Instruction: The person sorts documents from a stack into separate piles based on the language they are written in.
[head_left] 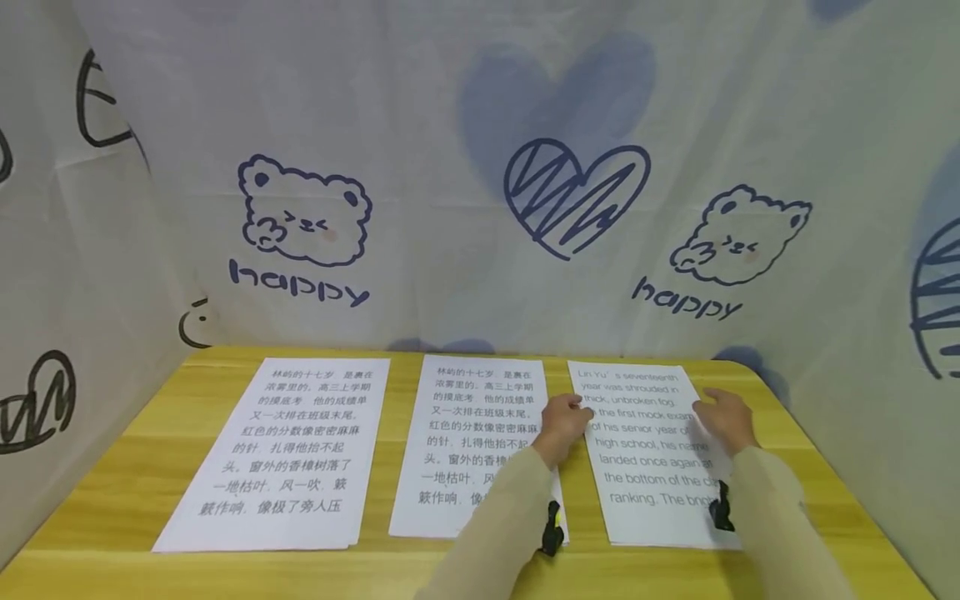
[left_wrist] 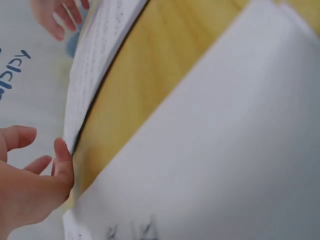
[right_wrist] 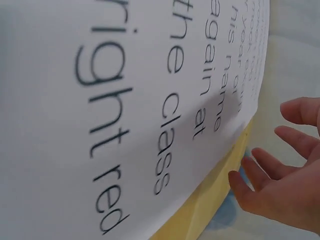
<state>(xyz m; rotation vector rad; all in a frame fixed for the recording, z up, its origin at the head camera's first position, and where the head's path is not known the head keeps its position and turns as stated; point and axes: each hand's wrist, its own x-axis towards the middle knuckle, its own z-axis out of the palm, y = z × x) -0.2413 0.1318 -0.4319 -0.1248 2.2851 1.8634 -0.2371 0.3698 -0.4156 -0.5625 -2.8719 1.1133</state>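
A stack of white sheets printed in English [head_left: 637, 479] lies on the right part of the table. At its left edge is my left hand [head_left: 561, 427], fingers loosely bent, a fingertip touching or nearly touching the paper's side in the left wrist view. On the opposite side my right hand [head_left: 727, 421] hovers by the right edge, its fingers spread and relaxed. The right wrist view shows that hand [right_wrist: 285, 180] apart from the sheet, holding nothing. A stack printed in Chinese [head_left: 468, 467] lies under my left forearm, which partly covers it.
Another stack printed in Chinese [head_left: 285, 467] lies at the left of the yellow wood-grain table [head_left: 97, 521]. A white cloth [head_left: 450, 275] with bear and heart drawings hangs behind and at the sides. Black straps [head_left: 552, 533] are on both wrists.
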